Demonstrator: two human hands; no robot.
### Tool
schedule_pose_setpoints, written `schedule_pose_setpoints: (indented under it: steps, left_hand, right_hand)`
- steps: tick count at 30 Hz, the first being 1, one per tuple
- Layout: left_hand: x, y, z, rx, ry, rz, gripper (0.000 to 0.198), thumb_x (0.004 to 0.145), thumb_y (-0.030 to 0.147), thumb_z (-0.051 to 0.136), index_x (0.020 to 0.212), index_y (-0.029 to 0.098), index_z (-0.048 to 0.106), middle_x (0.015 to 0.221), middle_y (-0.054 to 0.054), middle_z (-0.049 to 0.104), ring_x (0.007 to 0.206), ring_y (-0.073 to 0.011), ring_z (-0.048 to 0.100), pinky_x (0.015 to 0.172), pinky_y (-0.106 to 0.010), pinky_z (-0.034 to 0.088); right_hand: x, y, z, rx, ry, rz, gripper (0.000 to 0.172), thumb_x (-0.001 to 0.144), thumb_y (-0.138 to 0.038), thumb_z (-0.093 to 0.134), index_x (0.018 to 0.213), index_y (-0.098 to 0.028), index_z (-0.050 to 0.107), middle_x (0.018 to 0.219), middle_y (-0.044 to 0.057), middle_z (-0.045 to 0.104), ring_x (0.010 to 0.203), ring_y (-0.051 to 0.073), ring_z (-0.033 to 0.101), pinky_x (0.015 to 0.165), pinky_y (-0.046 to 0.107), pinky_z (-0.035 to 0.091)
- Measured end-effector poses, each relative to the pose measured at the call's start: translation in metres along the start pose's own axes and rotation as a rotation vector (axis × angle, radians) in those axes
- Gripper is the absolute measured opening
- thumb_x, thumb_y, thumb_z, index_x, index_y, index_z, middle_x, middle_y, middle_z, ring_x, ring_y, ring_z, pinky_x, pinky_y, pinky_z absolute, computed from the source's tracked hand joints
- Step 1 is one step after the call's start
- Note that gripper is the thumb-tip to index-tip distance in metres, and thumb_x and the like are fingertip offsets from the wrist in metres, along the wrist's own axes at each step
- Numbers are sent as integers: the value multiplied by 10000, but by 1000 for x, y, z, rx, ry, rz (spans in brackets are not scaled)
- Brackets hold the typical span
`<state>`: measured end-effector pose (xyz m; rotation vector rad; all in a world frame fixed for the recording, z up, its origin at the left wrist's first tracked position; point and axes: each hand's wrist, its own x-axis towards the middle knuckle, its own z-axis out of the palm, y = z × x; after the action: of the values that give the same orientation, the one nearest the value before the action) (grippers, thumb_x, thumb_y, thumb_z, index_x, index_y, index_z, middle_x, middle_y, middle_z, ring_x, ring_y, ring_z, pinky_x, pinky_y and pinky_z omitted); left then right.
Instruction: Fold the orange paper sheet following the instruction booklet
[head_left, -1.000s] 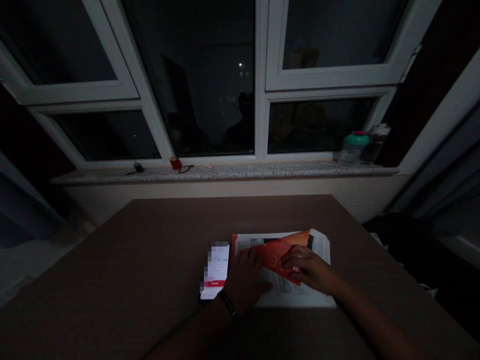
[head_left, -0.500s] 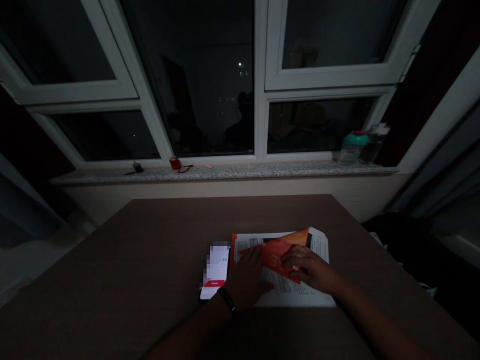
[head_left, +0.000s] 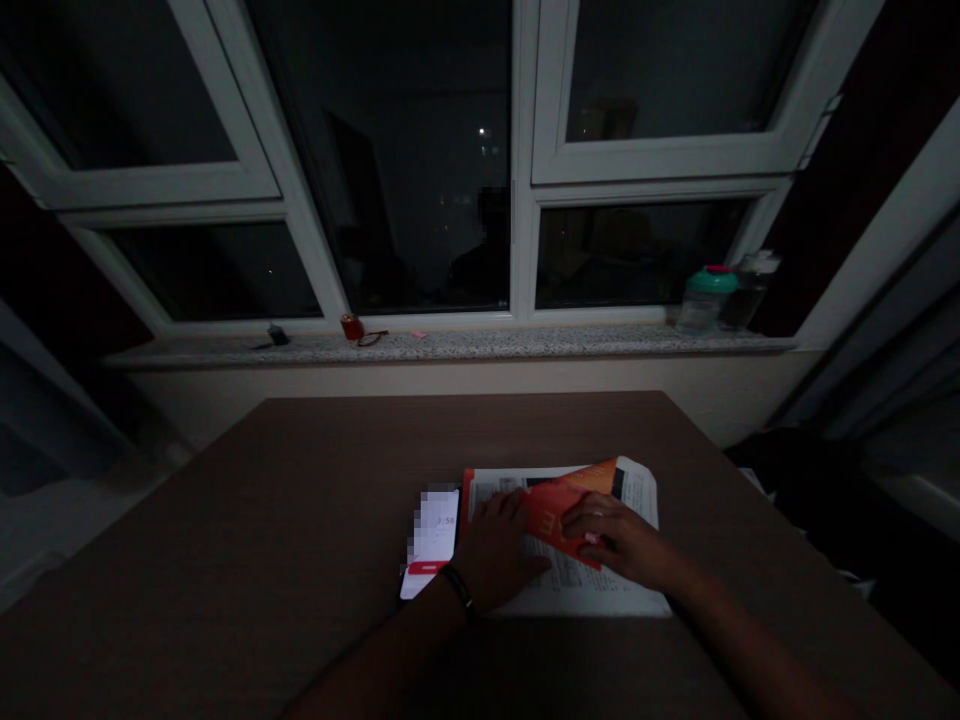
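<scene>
A white printed sheet lies on the brown table with an orange paper folded over on top of it. My left hand lies flat on the sheet, its fingers stretched out against the orange paper's left edge. My right hand presses down on the orange paper's right part with its fingers lying flat. A lit phone rests just left of my left hand.
A stone window sill runs behind the table, below dark windows. On it stand a teal-lidded jar and a bottle at the right, and a small red object at the left. Dark bags lie at the right of the table.
The orange paper's left flap rose slightly half a second ago and now lies lower under my hands. Both hands have stayed almost in place.
</scene>
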<state>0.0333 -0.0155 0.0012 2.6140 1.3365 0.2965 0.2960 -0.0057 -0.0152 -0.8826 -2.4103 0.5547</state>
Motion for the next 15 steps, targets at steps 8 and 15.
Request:
schedule_pose_setpoints:
  steps: [8,15]
  left_hand:
    - [-2,3,6,-13,37,-34,695,837,594,679,1378,201,489,1495,-92,424,1350,-320,354,1117,-471,307]
    - [-11,4,4,14,49,-150,732,779,652,709,1369,252,541,1441,-118,473,1318,-401,385,1074,-567,330]
  right_hand:
    - [2,-2,-2,10,-11,-3,171,925,-259,638,1087,-234,686,1112,81,706,1098,233,606,1018,468,444]
    - [0,-3,-2,38,-11,34,161,928,-268,639,1079,-233,685,1121,83,695,1100,236,594,964,434,473]
